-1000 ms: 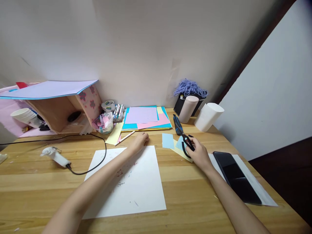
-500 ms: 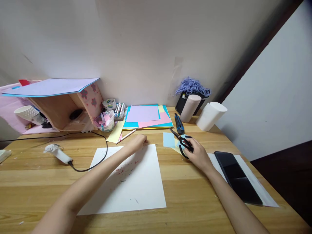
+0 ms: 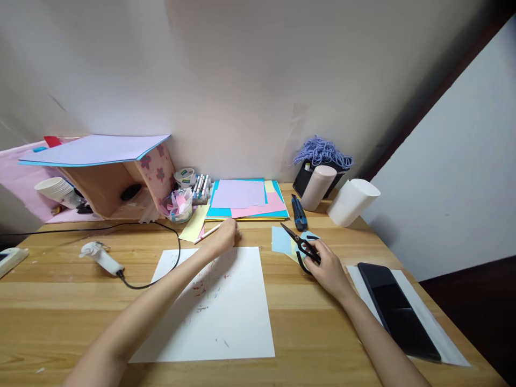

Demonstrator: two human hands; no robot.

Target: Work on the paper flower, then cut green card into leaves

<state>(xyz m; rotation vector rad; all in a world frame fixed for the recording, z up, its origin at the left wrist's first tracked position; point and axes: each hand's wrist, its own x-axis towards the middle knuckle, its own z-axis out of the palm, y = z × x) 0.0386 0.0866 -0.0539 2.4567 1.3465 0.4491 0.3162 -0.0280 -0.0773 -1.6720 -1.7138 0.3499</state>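
My right hand (image 3: 327, 264) is closed round the handles of black scissors (image 3: 300, 245), whose blades point up and left over small light blue (image 3: 281, 239) and yellow paper scraps on the wooden desk. My left hand (image 3: 224, 237) rests curled at the top edge of a large white sheet (image 3: 226, 312) marked with small coloured specks. Its fingers are folded in, right beside a pencil (image 3: 208, 233); nothing shows inside them.
A stack of coloured papers (image 3: 245, 198) lies by the wall. A blue utility knife (image 3: 299, 212), two paper rolls (image 3: 350, 201) and purple yarn (image 3: 322, 150) stand to the right. A black phone (image 3: 397, 309) lies on paper. A glue gun (image 3: 100, 257) with cord lies left.
The scissors have turned in my right hand, the blades swinging left and away from the knife. My left hand stays at the sheet's top edge. The camera has shifted slightly.
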